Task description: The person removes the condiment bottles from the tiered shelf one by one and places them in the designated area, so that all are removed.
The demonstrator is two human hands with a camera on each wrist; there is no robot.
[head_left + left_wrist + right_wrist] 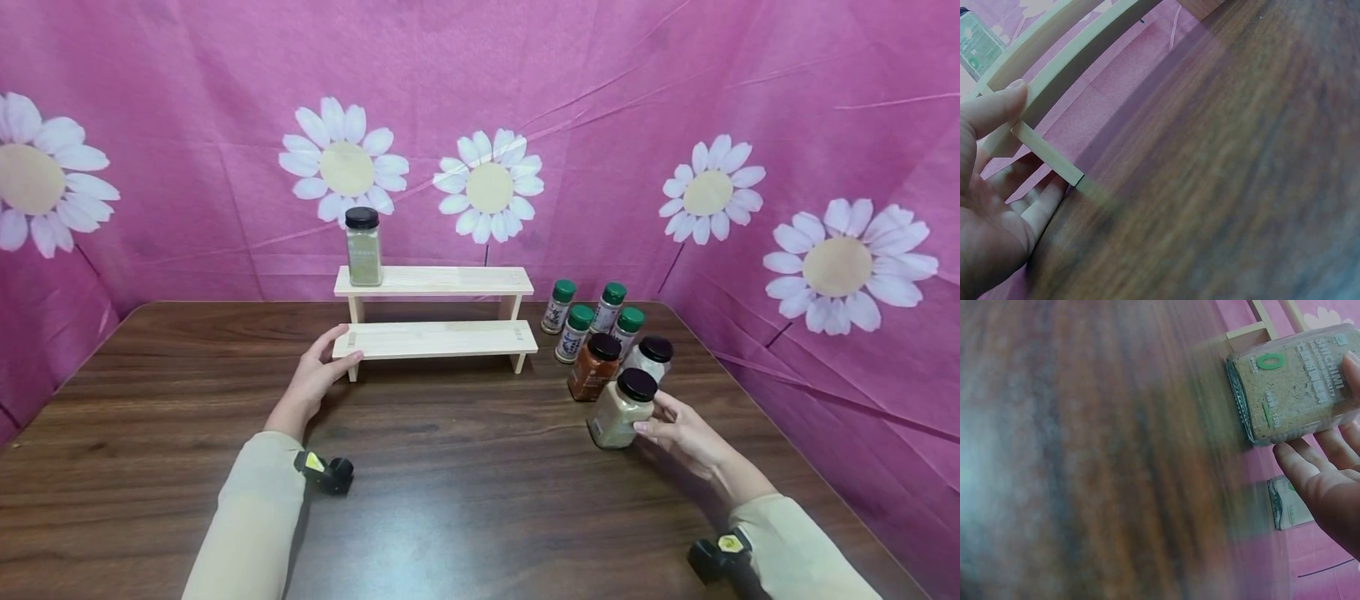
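A two-step wooden shelf rack (435, 340) stands at the back of the table. My left hand (317, 379) holds the left end of its lower step. In the left wrist view the thumb lies on that step, with the other fingers around the side support (1050, 155). On the upper step, at the left, stands a spice jar of green powder (364, 254) with a black lid. My right hand (690, 435) grips a square spice jar of tan seasoning (618, 418), black-lidded and slightly tilted. The label of this shichimi jar (1297, 387) shows in the right wrist view.
Beside the held jar stand a red-brown spice jar (592, 371) and a white spice jar (649, 357), both black-lidded. Several small green-capped shakers (573, 337) cluster behind them. A pink daisy-printed cloth (600, 100) hangs behind the dark wooden table (465, 500).
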